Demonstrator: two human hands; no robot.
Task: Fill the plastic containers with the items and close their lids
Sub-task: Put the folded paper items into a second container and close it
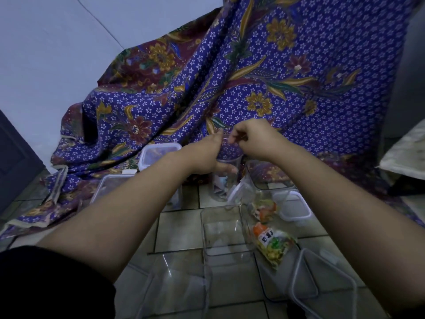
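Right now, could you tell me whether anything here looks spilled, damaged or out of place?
Nothing looks spilled or damaged; two snack packets lie loose on the tiled floor beside an open container.

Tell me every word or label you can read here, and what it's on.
Nearer snack packet: white label with dark characters, too blurred to read.
Farther snack packet: small white label, too blurred to read.
Tall clear container gripped by the left hand: no text visible.
Patterned cloth: flowers only, no words.
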